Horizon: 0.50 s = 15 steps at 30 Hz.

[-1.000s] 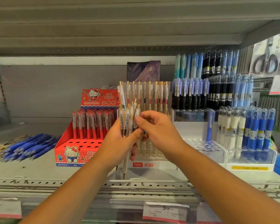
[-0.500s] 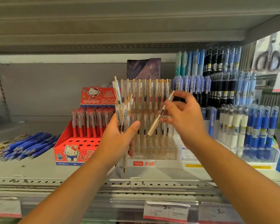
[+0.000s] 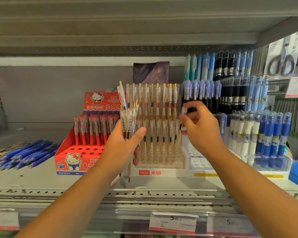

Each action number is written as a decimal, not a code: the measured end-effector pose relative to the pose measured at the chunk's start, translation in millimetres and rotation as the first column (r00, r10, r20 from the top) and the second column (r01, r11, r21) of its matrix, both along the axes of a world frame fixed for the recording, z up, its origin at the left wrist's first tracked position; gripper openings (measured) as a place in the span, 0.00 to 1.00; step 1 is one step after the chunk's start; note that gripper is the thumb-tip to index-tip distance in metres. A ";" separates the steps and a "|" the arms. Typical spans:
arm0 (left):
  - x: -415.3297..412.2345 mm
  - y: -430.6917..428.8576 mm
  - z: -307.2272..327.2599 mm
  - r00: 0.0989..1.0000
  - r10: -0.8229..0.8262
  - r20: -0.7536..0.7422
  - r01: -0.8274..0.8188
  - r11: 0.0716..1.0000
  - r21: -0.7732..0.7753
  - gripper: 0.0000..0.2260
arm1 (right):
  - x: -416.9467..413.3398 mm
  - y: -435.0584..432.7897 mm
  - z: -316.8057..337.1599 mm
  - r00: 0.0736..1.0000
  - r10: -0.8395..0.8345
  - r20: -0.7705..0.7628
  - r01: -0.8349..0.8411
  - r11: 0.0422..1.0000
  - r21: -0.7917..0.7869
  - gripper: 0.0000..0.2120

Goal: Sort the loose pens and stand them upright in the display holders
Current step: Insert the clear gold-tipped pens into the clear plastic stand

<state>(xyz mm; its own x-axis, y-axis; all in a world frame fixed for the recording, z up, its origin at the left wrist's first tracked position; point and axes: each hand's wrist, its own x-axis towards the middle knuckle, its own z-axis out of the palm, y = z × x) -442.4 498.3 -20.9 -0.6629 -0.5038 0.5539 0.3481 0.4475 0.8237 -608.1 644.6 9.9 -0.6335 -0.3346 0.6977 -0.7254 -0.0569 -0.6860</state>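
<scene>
Clear gold-tipped pens (image 3: 128,121) are gripped in a bunch by my left hand (image 3: 122,146). My right hand (image 3: 201,129) pinches a single pen (image 3: 178,140) over the holder (image 3: 162,172) between both hands. Next, I judge, its tip needs seating in a free hole.

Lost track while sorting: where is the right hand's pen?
Head view, centre-right: the right hand pinches the pen at the right end of the hesu holder, right of the pen bundle in the left hand.

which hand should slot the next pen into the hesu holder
Right: the right hand pinches a single pen at the right end of the holder; the left hand grips a pen bundle.
</scene>
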 end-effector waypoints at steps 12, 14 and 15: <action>-0.5 -1.2 -1.4 1.000 -0.001 0.002 0.001 1.000 0.020 0.09 | -2.7 1.2 -4.5 0.998 -0.068 -0.013 0.069 0.959 0.276 0.07; -0.6 -0.9 -1.8 1.000 -0.001 0.000 0.001 0.999 0.034 0.10 | -1.9 1.5 -4.4 0.998 -0.066 -0.012 0.066 0.958 0.279 0.08; -0.3 -0.3 -1.8 1.000 0.001 0.001 -0.001 0.999 0.035 0.10 | -1.5 1.5 -4.9 0.998 -0.066 -0.013 0.067 0.957 0.284 0.08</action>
<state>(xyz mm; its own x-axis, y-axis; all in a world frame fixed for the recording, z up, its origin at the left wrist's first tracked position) -442.6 498.0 -22.6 -0.6631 -0.5236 0.5350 0.3466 0.4186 0.8394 -609.6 646.1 4.9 -0.6587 -0.4764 0.5823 -0.7234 0.1882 -0.6643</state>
